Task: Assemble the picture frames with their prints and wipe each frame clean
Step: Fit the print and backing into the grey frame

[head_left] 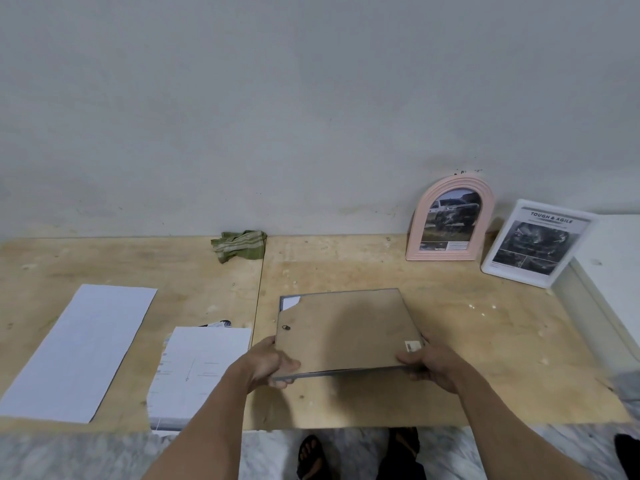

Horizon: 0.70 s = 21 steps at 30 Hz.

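Plywood table [450, 341]: cloth [239, 244], prints [79, 351], framed pictures [450, 223].

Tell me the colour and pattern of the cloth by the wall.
Green with paler stripes, crumpled cloth; head view.

Before you lies a scuffed plywood worktop [450, 323] against a plain grey wall [277, 98]. Below its near edge you see marbled floor [86, 455] and your sandalled foot [311, 457].

Makeshift workshop, bare plywood bench [450, 306], stained plaster wall [277, 98]
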Tool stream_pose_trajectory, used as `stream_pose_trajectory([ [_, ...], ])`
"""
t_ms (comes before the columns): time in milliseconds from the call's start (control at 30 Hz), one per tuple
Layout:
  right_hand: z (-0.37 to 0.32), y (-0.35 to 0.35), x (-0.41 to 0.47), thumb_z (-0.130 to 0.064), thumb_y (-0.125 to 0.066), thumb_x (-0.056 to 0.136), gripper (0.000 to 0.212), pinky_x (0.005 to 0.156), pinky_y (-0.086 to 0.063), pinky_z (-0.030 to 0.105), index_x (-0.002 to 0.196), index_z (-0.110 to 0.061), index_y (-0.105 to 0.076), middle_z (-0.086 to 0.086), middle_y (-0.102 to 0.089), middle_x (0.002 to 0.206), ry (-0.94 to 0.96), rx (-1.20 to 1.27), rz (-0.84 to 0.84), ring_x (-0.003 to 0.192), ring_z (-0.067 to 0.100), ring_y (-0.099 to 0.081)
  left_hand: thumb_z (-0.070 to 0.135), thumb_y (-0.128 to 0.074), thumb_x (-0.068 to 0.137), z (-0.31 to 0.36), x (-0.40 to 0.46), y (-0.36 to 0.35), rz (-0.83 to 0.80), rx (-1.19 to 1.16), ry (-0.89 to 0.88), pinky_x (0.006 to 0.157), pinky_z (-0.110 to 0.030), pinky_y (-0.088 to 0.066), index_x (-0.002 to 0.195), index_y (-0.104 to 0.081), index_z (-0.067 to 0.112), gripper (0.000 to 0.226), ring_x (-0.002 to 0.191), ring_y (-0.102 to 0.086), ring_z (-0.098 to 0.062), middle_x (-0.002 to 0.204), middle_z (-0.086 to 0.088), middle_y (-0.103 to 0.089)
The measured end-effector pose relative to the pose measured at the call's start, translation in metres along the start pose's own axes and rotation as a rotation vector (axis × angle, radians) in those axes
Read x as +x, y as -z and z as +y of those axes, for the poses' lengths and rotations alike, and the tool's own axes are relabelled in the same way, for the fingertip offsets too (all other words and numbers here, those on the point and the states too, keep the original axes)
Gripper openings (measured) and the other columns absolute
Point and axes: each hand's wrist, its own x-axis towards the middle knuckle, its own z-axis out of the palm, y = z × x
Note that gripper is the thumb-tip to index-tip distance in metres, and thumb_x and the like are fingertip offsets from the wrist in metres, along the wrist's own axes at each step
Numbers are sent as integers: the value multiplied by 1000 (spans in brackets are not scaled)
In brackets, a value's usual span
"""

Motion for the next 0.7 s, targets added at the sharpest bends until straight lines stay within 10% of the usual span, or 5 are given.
stream_pose_trajectory([
  [367, 3, 4, -22, -21, -80, 78, 38, 74, -57, 41, 108, -9, -61, 14, -64, 98, -77, -22, 28, 76, 28, -61, -12, -69, 81, -6, -13, -21, 108, 25, -59, 50, -31, -45, 114, -51, 12, 44, 62, -61, -30, 97, -23, -69],
  [500, -7, 2, -21, -31, -87, 66, 49, 59, -52, 28, 102, -8, -63, 9, -62, 83, -55, -253, 93, 65, 19, -55, 10, -86, 71, 9, -9, -33, 164, 129, -115, 42, -24, -41, 117, -57, -1, 56, 54, -53, -23, 85, -18, -66],
  [700, -15, 15, -28, -39, -92, 44, 91, 45, -38, 25, 113, -4, -42, 18, -60, 105, 52, -425, 263, 72, 23, -53, 38, -92, 52, 12, -17, -64, 361, 275, -113, 48, -30, -53, 126, -41, 15, 93, 100, -63, -35, 117, -10, -62],
])
